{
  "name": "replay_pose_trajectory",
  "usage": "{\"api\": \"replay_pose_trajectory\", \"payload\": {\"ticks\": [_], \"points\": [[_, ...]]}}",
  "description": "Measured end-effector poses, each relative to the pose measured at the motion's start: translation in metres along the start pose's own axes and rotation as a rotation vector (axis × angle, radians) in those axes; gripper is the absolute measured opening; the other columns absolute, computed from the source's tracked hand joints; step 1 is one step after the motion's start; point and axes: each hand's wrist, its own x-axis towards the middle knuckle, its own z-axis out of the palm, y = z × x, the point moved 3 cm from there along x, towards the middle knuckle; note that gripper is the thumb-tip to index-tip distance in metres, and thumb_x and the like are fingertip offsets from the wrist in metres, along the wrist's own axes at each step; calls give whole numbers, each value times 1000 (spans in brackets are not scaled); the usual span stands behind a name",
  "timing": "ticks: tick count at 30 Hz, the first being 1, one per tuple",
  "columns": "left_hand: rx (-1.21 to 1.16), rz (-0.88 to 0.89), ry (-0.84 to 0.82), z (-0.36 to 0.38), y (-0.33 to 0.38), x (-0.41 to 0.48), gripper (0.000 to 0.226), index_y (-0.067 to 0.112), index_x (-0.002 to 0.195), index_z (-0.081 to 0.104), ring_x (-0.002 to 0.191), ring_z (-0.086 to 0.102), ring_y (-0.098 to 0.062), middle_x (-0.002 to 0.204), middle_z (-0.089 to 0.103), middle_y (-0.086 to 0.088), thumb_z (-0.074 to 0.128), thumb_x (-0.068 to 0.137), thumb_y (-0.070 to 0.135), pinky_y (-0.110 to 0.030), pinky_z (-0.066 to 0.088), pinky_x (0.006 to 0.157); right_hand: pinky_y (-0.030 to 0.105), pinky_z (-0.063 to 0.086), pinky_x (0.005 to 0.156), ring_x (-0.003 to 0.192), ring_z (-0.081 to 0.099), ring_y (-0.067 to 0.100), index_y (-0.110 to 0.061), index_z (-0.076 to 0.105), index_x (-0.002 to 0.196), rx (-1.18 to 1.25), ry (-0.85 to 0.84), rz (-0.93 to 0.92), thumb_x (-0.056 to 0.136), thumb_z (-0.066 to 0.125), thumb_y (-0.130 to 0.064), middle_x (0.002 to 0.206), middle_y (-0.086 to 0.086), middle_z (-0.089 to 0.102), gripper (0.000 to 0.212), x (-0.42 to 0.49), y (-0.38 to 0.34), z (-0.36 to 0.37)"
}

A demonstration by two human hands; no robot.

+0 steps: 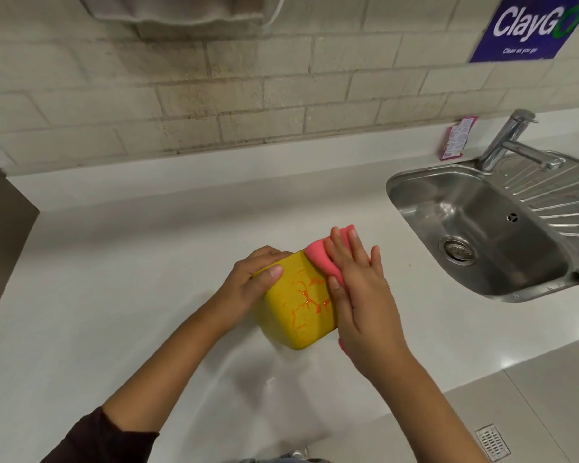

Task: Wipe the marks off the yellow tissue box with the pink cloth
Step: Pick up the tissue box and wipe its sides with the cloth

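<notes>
A yellow tissue box (pixel 290 314) lies tilted on the white counter (pixel 131 262), its upward face streaked with wet orange marks (pixel 310 295). My left hand (pixel 248 282) grips the box's far left side, thumb across the top edge. My right hand (pixel 355 285) lies flat with straight fingers on the pink cloth (pixel 318 257), pressing it against the box's right side. The cloth bunches up over the box's far right corner, and a small bit shows below my palm.
A steel sink (pixel 475 228) with a drain and a chrome tap (pixel 512 138) sits at the right. A pink sachet (pixel 457 138) leans on the tiled wall. A blue sign (pixel 532 25) hangs above. A grey appliance (pixel 0 235) stands at the left edge.
</notes>
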Motion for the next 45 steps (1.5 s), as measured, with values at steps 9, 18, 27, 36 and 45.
{"api": "replay_pose_trajectory", "payload": {"ticks": [9,18,27,36,45], "points": [[25,67,-7,8,3,-5,33,47,103,64,100,59,-7,101,60,19,39,82,52,-13,45,83,25,25,114,140,28,4,-21,42,140,134,204,87,98,35,-22,149,-17,34,42,-18,9,-7],[22,43,24,7,2,-4,35,46,103,63,102,59,-10,101,60,19,41,80,60,-17,47,86,25,13,118,145,17,7,-20,29,143,16,35,-47,97,30,-22,151,-9,27,46,-18,-13,8],[17,33,57,6,2,-4,32,51,100,62,102,59,-7,102,62,18,38,80,56,-16,47,88,23,9,118,145,16,11,-17,31,144,-7,116,48,97,29,-25,152,-3,30,48,-9,-22,18],[6,31,48,8,0,-4,33,50,101,62,101,60,-6,101,62,21,37,80,55,-11,46,83,25,15,118,143,27,11,-18,40,141,106,179,118,96,30,-25,149,-7,37,46,-15,-7,4],[-35,32,83,4,0,-2,39,35,101,65,100,60,-8,101,63,12,36,82,52,-19,45,89,29,20,117,141,30,10,-15,47,137,80,47,-73,96,34,-18,146,-4,43,43,-24,-14,9]]}}
